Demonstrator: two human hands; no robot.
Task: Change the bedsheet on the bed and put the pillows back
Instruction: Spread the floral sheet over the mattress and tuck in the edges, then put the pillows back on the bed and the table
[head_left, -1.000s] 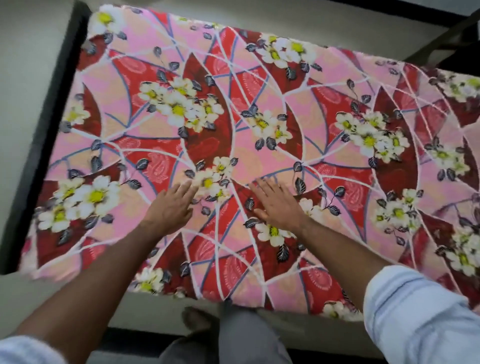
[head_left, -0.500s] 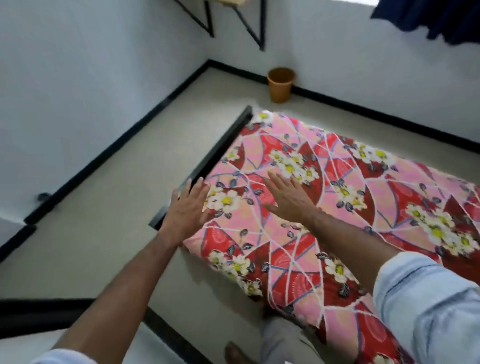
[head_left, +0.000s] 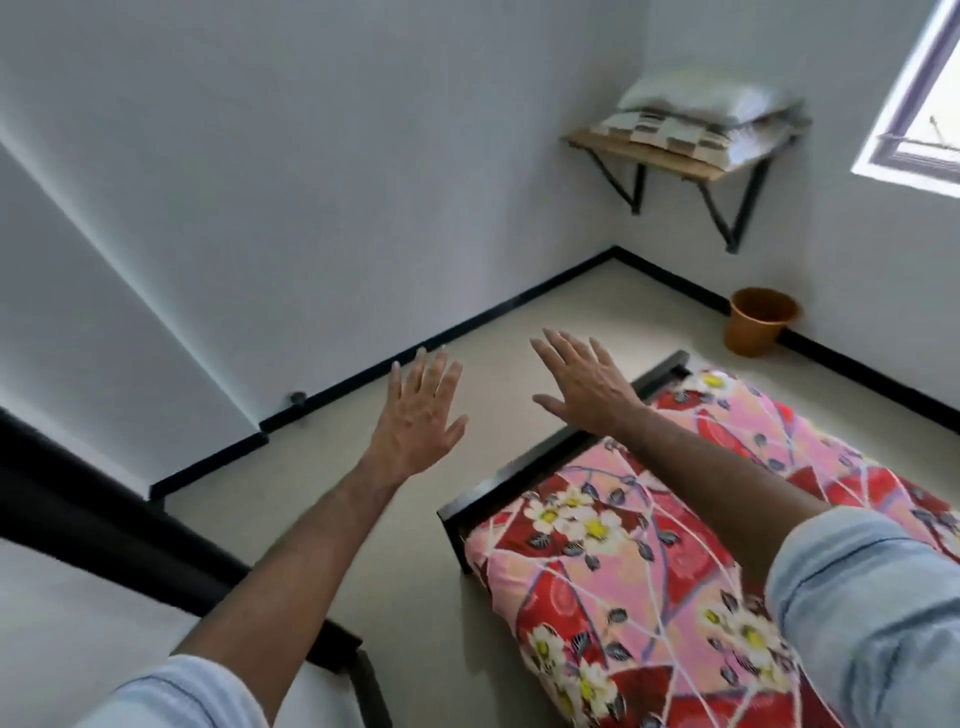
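A pink and red flowered bedsheet (head_left: 675, 561) covers the low mattress at the lower right, on a black bed frame (head_left: 519, 475). My left hand (head_left: 421, 415) hovers over the bare floor, left of the bed, fingers spread and holding nothing. My right hand (head_left: 582, 384) is raised above the bed's far left corner, also spread and holding nothing. White pillows (head_left: 701, 101) lie stacked on a folded patterned cloth (head_left: 670, 132) on a wooden wall shelf (head_left: 644, 156) in the far corner.
An orange bucket (head_left: 761, 327) stands on the floor under the shelf by the wall. A window (head_left: 924, 104) is at the upper right. Black skirting runs along the white walls. Beige floor lies between the bed and the left wall.
Both hands have lifted off the sheet and moved left and up. The view has swung up from the bed toward the room's corner, bringing the shelf with pillows into sight.
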